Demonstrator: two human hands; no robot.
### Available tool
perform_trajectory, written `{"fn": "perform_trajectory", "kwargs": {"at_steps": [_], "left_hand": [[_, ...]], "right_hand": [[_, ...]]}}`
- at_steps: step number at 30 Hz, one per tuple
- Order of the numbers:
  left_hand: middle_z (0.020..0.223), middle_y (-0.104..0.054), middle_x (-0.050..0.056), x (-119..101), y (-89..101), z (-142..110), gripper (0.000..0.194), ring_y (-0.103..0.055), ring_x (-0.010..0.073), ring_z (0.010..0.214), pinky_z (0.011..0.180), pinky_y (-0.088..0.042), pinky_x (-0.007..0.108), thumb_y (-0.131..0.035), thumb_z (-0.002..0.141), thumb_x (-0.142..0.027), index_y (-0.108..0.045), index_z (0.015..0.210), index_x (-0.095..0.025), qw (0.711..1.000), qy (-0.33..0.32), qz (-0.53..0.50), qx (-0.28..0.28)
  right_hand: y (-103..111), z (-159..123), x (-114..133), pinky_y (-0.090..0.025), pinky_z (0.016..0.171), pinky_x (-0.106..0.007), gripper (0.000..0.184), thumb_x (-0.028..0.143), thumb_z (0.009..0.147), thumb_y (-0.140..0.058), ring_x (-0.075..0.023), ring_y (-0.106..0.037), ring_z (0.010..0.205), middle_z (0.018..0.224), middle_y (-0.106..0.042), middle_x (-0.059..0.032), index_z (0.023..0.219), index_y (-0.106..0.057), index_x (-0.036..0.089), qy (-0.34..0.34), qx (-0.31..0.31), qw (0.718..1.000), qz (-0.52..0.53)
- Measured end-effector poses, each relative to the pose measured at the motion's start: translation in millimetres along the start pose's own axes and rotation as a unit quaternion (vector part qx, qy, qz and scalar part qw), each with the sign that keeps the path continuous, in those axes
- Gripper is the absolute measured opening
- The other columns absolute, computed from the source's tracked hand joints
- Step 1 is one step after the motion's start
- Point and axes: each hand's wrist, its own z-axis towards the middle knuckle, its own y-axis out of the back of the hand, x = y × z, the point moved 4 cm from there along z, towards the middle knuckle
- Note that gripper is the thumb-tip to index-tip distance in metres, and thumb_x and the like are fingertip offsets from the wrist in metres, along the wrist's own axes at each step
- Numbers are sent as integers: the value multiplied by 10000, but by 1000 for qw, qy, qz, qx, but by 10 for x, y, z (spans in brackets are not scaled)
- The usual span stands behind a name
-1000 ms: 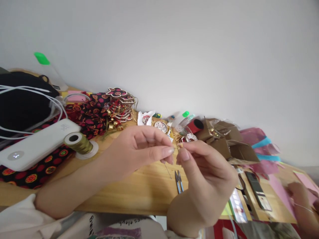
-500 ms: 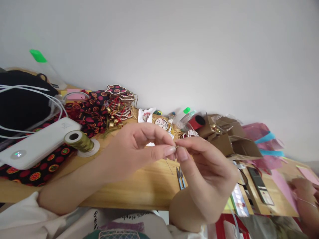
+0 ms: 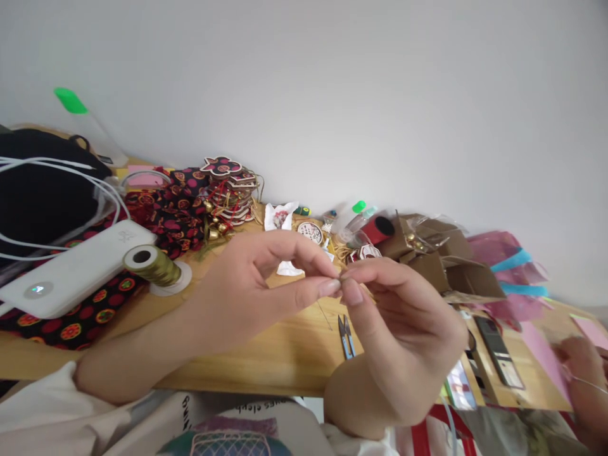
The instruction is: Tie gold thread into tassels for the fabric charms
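Note:
My left hand (image 3: 256, 285) and my right hand (image 3: 403, 335) meet above the wooden table (image 3: 247, 361), each with thumb and forefinger pinched together. Something tiny sits where the fingertips come together; it is too covered to name. Beneath the left fingertips a thin dark line (image 3: 325, 315) shows, a needle or a wire, I cannot tell which. Blue-handled thread snips (image 3: 346, 339) lie below the fingertips, partly behind the right hand. A spool of olive-green thread (image 3: 159, 267) rests left of my left hand.
Left are a white power bank (image 3: 80, 269), a black bag (image 3: 38, 202) and patterned fabric (image 3: 95, 310). Stacked ornaments (image 3: 232, 190) stand behind. To the right are an open cardboard box (image 3: 470, 275), a dark phone-like device (image 3: 498, 351) and another person's hand (image 3: 582, 361).
The right hand has shifted slightly right and the fingertips remain together in their pinch. The whole view has moved a little; the table items look unchanged.

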Motion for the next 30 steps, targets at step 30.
{"fn": "perform_trajectory", "kwargs": {"at_steps": [30], "left_hand": [[778, -716, -52, 16, -8, -17, 119, -639, 96, 712, 613, -489, 184, -685, 795, -114, -697, 799, -232, 1000, 12, 10, 0]], "right_hand": [[-7, 17, 42, -478, 563, -248, 181, 53, 813, -665, -115, -598, 679, 719, -651, 26, 891, -688, 214, 9, 10, 999, -33]]}}
